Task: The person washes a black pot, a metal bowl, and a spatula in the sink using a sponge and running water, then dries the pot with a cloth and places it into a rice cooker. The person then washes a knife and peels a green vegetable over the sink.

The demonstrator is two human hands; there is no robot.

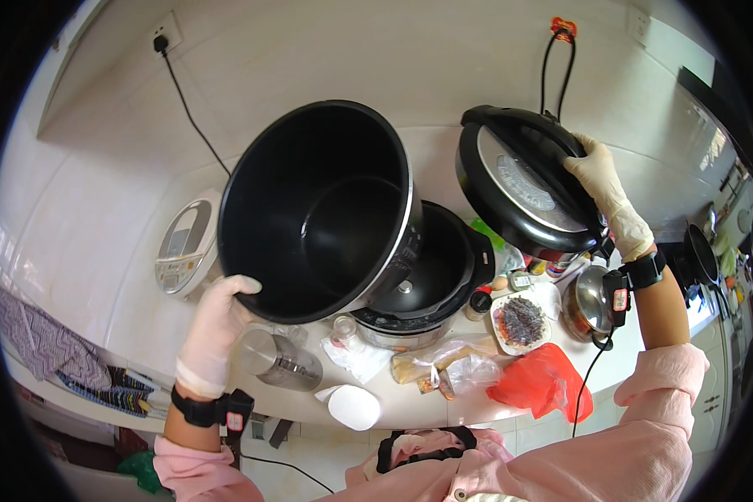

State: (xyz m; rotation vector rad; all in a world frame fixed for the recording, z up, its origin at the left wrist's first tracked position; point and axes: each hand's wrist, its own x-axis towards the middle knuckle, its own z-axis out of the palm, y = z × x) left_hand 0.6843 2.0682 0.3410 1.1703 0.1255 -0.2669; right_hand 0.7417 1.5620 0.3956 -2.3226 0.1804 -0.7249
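Note:
My gloved left hand grips the rim of a large black inner pot, thumb inside, its mouth tilted towards me. Behind and below the pot stands an electric pressure cooker base, its well showing a round metal stud. On the right, my gloved right hand holds the handle side of the cooker's black and silver lid, which is raised at a tilt. Some fingers of each hand are hidden behind what they hold.
A white rice cooker stands left. Along the counter are a steel canister, a paper roll, a plate of dark food, a red plastic bag, a spice jar and a lidded steel pot.

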